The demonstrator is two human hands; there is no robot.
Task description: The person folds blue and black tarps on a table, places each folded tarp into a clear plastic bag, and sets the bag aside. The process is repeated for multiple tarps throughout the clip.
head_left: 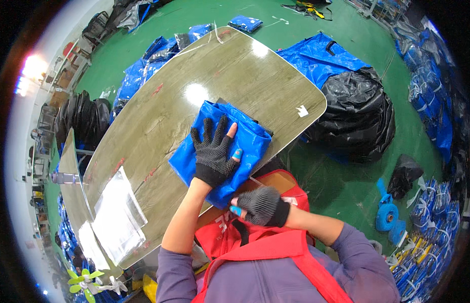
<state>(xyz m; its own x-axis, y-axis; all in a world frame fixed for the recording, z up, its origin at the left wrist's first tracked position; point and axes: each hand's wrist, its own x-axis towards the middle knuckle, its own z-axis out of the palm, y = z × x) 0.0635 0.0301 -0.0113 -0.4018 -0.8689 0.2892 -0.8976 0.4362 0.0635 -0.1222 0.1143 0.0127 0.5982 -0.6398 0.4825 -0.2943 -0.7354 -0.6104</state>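
Observation:
A folded blue plastic sheet (pixel 250 144) lies on the wood-patterned tabletop (pixel 159 118), its near corner reaching the table's edge. My left hand (pixel 215 151), in a black dotted glove with bare thumb and index tips, is spread flat on top of the sheet. Blue tape wraps the thumb. At the near edge, my right hand (pixel 265 207) has its gloved fingers curled closed, and its thumb and index finger pinch at the sheet's near corner. The hand itself partly hides the pinched part.
White papers (pixel 121 217) lie at the table's left end, by a green toy windmill (pixel 84 285). Big black plastic bundles (pixel 354 116) sit right of the table. Blue packages (pixel 167 48) are beyond it. Rolls of blue tape (pixel 386 217) and bundled blue packs (pixel 437 212) stand on the green floor.

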